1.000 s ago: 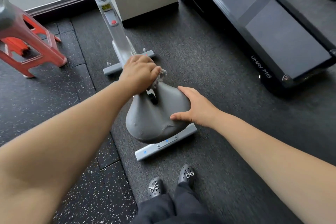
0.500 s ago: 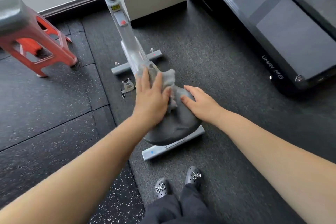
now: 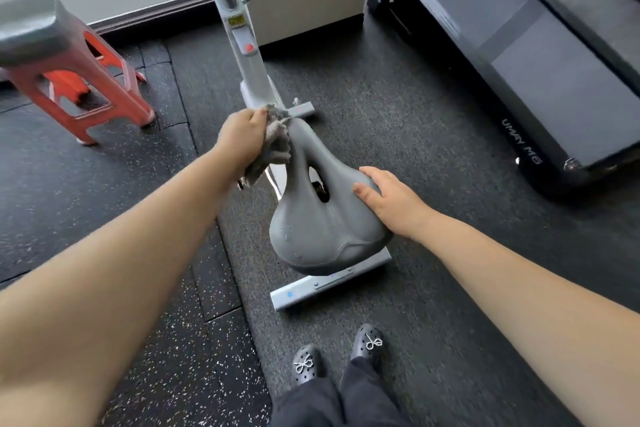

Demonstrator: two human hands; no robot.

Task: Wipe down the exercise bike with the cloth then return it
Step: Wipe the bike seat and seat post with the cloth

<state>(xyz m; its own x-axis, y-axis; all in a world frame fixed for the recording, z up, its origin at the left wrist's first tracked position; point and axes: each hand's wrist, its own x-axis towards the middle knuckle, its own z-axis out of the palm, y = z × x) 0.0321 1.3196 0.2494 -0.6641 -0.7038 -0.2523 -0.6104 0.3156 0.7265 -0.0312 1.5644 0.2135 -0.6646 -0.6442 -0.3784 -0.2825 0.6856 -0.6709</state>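
Head view, the only one given, looks down over both bare forearms at the exercise bike (image 3: 249, 55), which stands on dark rubber flooring (image 3: 398, 114). At the left hand (image 3: 242, 139) the grip is curled tight around a bunched grey cloth (image 3: 277, 146), pinching it in the fist; the cloth's loose folds hang just right of the grip and press against the narrow nose of the grey saddle (image 3: 322, 229). That placement suits wiping: the wad sits between palm and saddle so a stroke along the nose would drag fabric, not skin, over the surface. At the right hand (image 3: 391, 201) the grip is spread, fingers straight and flat on the saddle's right flank, holding nothing; I judge it steadies the seat so it does not swivel under the other hand's rubbing. Beyond the left grip rises the bike's pale frame post, and below the right grip lies the rear foot bar (image 3: 329, 284). Well to the left of the left grip stands a red stool (image 3: 86, 80); well to the right of the right grip lies a black treadmill (image 3: 519, 62). No container shows anywhere, so nothing here marks the place where the cloth belongs; its return spot cannot be told
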